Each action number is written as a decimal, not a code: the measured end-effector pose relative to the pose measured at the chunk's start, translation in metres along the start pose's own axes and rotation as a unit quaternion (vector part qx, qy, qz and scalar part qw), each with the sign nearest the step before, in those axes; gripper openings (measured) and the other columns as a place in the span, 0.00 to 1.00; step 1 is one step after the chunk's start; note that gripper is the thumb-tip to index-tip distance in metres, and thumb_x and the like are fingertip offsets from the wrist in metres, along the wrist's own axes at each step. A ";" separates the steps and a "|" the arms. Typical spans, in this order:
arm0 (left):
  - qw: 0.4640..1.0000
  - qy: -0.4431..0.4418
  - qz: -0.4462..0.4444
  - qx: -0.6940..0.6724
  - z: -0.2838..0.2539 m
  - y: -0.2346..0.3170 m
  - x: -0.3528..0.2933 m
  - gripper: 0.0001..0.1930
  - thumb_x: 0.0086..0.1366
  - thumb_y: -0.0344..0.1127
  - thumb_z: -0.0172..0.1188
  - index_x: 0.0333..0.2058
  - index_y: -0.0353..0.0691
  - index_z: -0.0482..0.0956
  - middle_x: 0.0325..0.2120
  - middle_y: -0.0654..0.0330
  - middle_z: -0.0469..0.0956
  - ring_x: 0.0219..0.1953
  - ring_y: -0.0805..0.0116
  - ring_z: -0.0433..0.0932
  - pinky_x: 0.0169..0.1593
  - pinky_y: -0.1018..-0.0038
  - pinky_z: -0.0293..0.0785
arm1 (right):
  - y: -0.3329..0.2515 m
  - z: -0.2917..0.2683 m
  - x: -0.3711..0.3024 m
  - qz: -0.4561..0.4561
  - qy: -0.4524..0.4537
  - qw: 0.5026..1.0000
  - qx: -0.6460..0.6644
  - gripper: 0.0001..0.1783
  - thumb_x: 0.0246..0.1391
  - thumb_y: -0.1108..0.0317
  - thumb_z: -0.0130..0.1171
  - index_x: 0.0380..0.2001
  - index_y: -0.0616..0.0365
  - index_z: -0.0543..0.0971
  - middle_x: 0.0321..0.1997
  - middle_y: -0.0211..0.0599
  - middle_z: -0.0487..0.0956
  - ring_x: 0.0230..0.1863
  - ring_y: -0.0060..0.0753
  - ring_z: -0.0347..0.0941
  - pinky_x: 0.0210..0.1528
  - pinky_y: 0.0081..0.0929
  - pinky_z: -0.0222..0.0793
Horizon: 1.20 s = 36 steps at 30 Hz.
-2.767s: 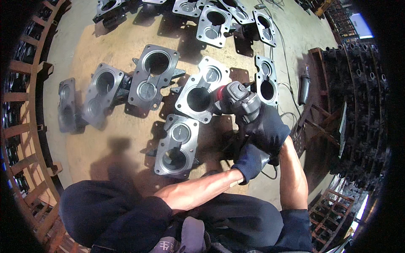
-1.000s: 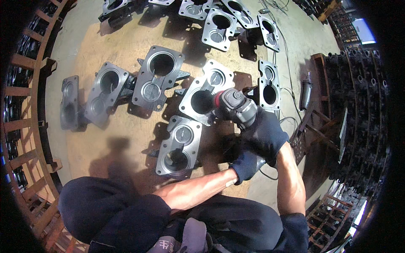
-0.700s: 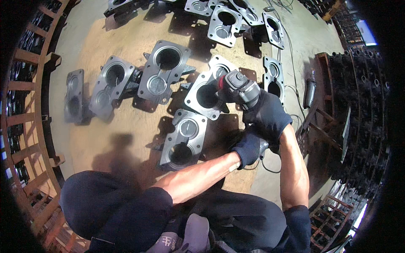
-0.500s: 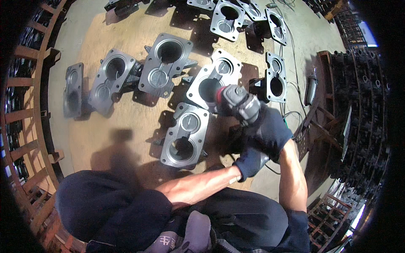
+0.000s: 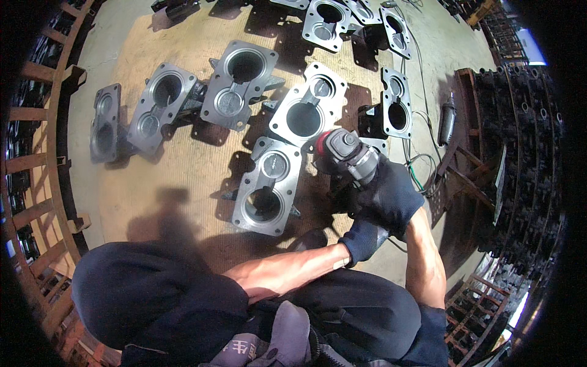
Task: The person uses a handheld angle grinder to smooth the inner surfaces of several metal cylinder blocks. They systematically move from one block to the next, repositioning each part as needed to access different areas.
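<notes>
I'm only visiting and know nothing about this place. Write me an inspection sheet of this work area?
Surface: tan ribbed sheet on a concrete floor.
Job's things: flanged metal castings; an angle grinder at one casting's lower right edge, contact unclear.
Clutter: dark cylindrical tool lying at right.
Hands: gloved left hand and right hand, both gripping the grinder.
Cables: loops beside the right hand, partly green.
Surroundings: rust-coloured rack at left, stacked dark parts at right.

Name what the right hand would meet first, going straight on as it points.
The right hand, grinder leading, would probably meet the silver two-hole casting up and left; depth leaves any gap unclear.
</notes>
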<state>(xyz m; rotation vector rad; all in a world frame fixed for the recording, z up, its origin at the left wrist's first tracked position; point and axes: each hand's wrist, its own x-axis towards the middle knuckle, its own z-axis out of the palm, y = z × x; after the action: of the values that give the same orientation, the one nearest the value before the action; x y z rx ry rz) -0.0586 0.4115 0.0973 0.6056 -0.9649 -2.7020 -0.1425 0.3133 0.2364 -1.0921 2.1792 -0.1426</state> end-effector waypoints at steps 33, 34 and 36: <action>0.997 -0.049 0.060 0.006 -0.023 -0.054 0.033 0.21 0.74 0.32 0.45 0.63 0.35 0.61 0.61 0.57 0.65 0.62 0.67 0.64 0.68 0.70 0.56 | 0.005 -0.009 0.018 0.030 -0.004 0.998 -0.051 0.30 0.37 0.56 0.69 0.43 0.63 0.77 0.36 0.59 0.81 0.42 0.60 0.79 0.46 0.43 0.75; 0.994 -0.023 0.103 0.014 -0.056 -0.064 0.049 0.21 0.74 0.32 0.44 0.63 0.35 0.60 0.62 0.57 0.65 0.62 0.67 0.64 0.68 0.70 0.56 | -0.005 0.000 0.038 -0.013 -0.006 0.999 -0.038 0.28 0.38 0.56 0.69 0.42 0.62 0.78 0.36 0.58 0.82 0.43 0.60 0.79 0.46 0.42 0.75; 0.982 -0.050 0.124 0.130 -0.062 -0.038 0.074 0.22 0.71 0.33 0.47 0.61 0.33 0.63 0.59 0.53 0.68 0.59 0.66 0.67 0.64 0.69 0.61 | -0.011 -0.018 0.050 -0.032 0.039 0.998 0.045 0.22 0.43 0.56 0.66 0.41 0.57 0.79 0.38 0.54 0.82 0.44 0.55 0.79 0.47 0.41 0.75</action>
<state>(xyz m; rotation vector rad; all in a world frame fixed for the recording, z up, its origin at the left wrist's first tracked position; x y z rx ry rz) -0.0992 0.3815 0.0065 0.3652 -1.3358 -2.4252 -0.1669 0.2657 0.2282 -1.1218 2.1850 -0.3152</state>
